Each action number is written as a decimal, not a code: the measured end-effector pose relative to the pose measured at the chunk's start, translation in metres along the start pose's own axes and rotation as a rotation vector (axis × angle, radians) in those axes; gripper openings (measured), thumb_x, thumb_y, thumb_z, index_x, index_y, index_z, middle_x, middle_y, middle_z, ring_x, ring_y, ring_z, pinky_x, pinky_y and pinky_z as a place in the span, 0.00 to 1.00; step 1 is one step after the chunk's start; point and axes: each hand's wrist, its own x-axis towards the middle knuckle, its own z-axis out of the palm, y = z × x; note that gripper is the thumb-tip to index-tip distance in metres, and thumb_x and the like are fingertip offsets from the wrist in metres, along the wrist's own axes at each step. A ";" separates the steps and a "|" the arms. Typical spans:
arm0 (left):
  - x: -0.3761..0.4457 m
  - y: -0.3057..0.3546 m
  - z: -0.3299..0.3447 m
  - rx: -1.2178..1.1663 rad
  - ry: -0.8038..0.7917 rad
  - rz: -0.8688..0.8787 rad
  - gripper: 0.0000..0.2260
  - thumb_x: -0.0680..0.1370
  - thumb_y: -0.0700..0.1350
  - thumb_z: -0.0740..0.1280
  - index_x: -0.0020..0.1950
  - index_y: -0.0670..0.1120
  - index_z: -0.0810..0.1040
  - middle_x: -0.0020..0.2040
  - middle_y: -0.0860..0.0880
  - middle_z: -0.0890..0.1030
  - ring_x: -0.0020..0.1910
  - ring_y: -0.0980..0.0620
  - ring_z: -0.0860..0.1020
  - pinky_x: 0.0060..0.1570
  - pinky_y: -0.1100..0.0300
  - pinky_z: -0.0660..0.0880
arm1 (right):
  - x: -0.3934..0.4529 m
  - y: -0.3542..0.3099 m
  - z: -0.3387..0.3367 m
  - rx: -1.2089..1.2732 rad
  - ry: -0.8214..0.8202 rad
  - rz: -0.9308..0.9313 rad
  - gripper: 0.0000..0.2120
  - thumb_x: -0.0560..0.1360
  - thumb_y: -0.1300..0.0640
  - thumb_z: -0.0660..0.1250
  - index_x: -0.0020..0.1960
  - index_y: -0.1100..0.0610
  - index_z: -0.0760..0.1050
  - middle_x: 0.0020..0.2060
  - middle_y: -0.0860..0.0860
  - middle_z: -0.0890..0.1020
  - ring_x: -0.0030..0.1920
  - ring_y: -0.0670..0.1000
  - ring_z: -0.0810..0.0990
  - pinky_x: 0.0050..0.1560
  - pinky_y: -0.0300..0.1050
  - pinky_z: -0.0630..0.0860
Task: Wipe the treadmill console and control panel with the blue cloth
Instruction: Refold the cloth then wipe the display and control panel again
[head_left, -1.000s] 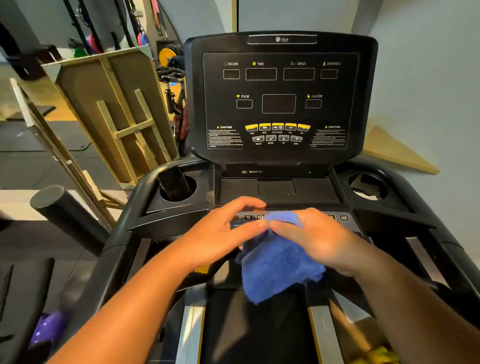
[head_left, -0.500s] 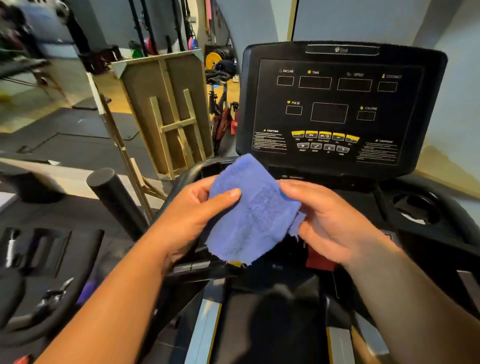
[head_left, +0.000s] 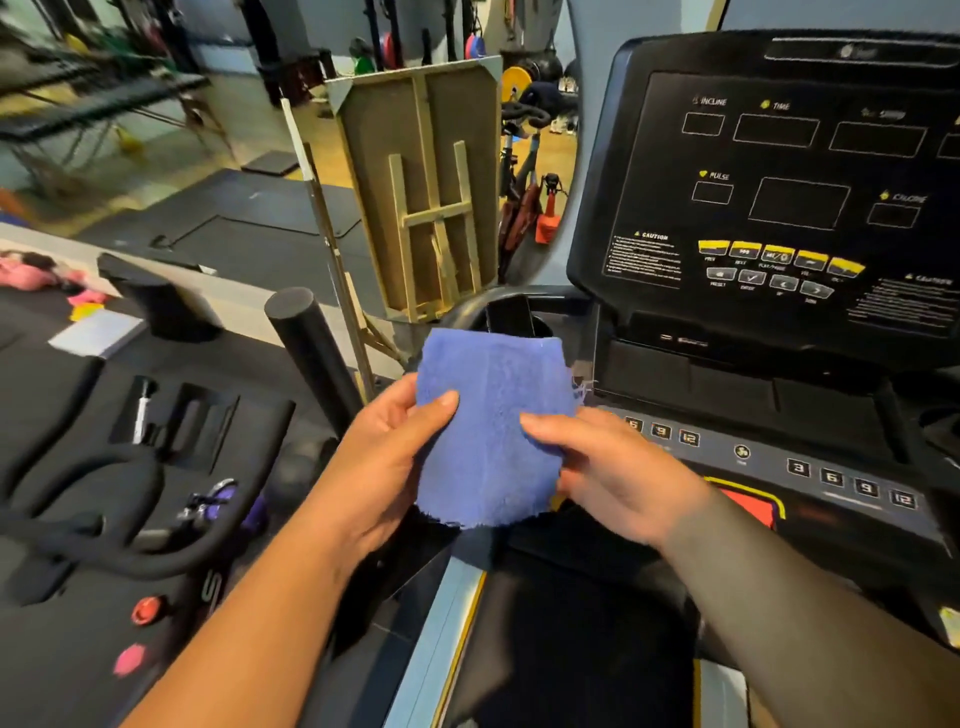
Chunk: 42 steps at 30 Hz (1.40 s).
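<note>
The blue cloth (head_left: 488, 426) is spread flat between both hands, held in the air to the left of the treadmill console (head_left: 779, 197). My left hand (head_left: 384, 462) pinches its left edge with the thumb on top. My right hand (head_left: 613, 467) grips its right edge. The black console with its yellow buttons stands at the upper right. Below it runs the control panel (head_left: 810, 467), a strip of numbered keys, partly hidden behind my right hand. The cloth touches neither of them.
A second black exercise machine (head_left: 130, 467) with handlebars stands close on the left. A black padded post (head_left: 306, 343) rises just left of the cloth. A wooden board (head_left: 426, 197) leans behind it. The treadmill's left cup holder (head_left: 514, 317) holds a dark object.
Both hands lifted the cloth off the control panel and opened it out flat. The view has swung left, so the console now sits at the right.
</note>
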 end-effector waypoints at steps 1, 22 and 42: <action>0.001 -0.004 -0.001 0.028 0.040 -0.024 0.14 0.80 0.44 0.68 0.65 0.43 0.78 0.60 0.43 0.84 0.59 0.44 0.83 0.58 0.48 0.79 | 0.003 0.009 -0.001 -0.060 0.010 0.067 0.18 0.75 0.61 0.71 0.65 0.60 0.78 0.59 0.57 0.84 0.61 0.57 0.82 0.60 0.55 0.78; 0.003 -0.017 -0.038 -0.033 -0.180 -0.066 0.11 0.70 0.39 0.76 0.52 0.42 0.85 0.56 0.40 0.84 0.55 0.45 0.83 0.53 0.55 0.82 | -0.009 0.028 -0.011 -0.363 0.073 -0.157 0.09 0.70 0.56 0.68 0.45 0.57 0.85 0.45 0.51 0.84 0.46 0.47 0.79 0.45 0.37 0.74; 0.096 -0.090 -0.055 0.900 -0.029 0.040 0.08 0.77 0.39 0.71 0.45 0.53 0.84 0.46 0.54 0.85 0.46 0.58 0.82 0.49 0.63 0.75 | 0.009 0.122 0.017 -0.623 0.247 0.193 0.23 0.77 0.59 0.67 0.69 0.41 0.71 0.58 0.50 0.80 0.37 0.43 0.77 0.33 0.31 0.71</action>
